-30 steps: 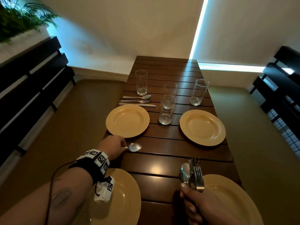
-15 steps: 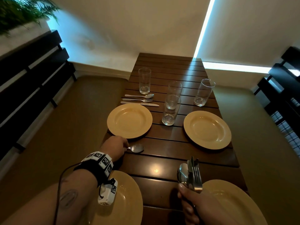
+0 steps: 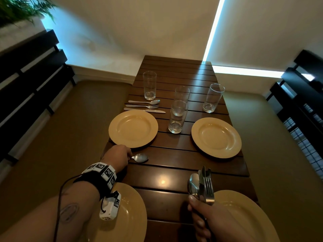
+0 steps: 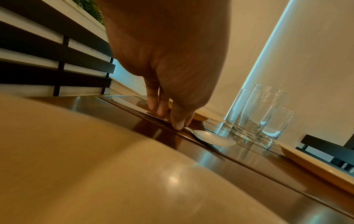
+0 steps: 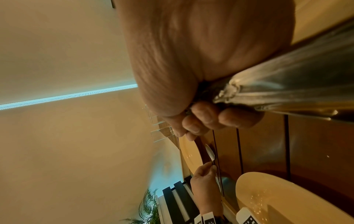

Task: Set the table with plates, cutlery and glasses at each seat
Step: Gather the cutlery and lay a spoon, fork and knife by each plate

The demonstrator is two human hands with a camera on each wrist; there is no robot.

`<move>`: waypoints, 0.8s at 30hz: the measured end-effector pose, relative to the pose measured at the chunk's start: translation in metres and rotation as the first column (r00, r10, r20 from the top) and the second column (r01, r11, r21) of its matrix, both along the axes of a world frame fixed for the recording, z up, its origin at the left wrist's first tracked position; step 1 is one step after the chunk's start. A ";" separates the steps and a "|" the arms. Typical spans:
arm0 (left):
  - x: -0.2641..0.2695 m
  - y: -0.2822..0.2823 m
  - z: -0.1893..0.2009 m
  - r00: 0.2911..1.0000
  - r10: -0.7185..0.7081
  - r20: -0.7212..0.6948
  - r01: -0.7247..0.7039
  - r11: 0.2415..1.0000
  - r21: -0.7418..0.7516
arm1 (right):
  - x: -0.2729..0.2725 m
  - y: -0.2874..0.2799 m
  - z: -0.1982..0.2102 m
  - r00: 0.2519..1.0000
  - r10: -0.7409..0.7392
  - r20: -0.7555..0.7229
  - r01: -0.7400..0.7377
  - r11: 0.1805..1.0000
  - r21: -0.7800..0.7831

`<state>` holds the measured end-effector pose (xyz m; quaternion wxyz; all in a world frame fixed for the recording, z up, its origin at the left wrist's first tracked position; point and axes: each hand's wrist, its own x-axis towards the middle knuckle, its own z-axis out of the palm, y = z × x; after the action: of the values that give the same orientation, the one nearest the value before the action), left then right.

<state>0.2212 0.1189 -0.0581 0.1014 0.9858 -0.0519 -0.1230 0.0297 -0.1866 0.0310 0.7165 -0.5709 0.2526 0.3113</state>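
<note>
My left hand [image 3: 128,156] pinches the handle of a spoon [image 3: 140,157] that lies on the wooden table [image 3: 174,172], between the far-left yellow plate [image 3: 133,128] and the near-left plate [image 3: 129,212]. In the left wrist view my fingertips [image 4: 178,125] press the handle down beside the spoon's bowl [image 4: 212,138]. My right hand [image 3: 197,206] grips an upright bundle of spoon, knife and fork [image 3: 202,186] over the near-right plate [image 3: 244,215]. A fourth plate [image 3: 216,137] sits at the far right.
A spoon, fork and knife set [image 3: 143,106] lies beyond the far-left plate. Several tall glasses stand mid-table: one far left [image 3: 149,85], two in the centre [image 3: 178,117], one right [image 3: 213,97]. Dark slatted benches [image 3: 35,81] flank the table on both sides.
Hardly anything: my left hand stays on the spoon at the same spot and my right hand still holds the cutlery bundle upright. Only the head view has shifted a little.
</note>
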 end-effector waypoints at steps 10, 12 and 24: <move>-0.030 -0.028 0.043 0.992 0.093 0.083 -0.075 0.977 -0.200 | -0.004 -0.002 0.005 0.999 0.024 0.029 -0.024 1.000 0.000; -0.063 -0.062 0.076 0.989 0.085 0.124 -0.030 0.921 -0.389 | -0.007 -0.003 0.007 0.998 0.056 0.038 -0.055 0.998 -0.019; -0.188 -0.190 0.116 0.950 -0.014 -0.311 -0.218 0.686 -0.695 | -0.032 -0.017 0.016 0.938 0.316 0.144 -0.246 0.897 -0.367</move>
<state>0.0332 -0.0711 0.0577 0.4934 0.8383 -0.0250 -0.2307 -0.0022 -0.2038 0.0472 0.5748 -0.7458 0.1445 0.3041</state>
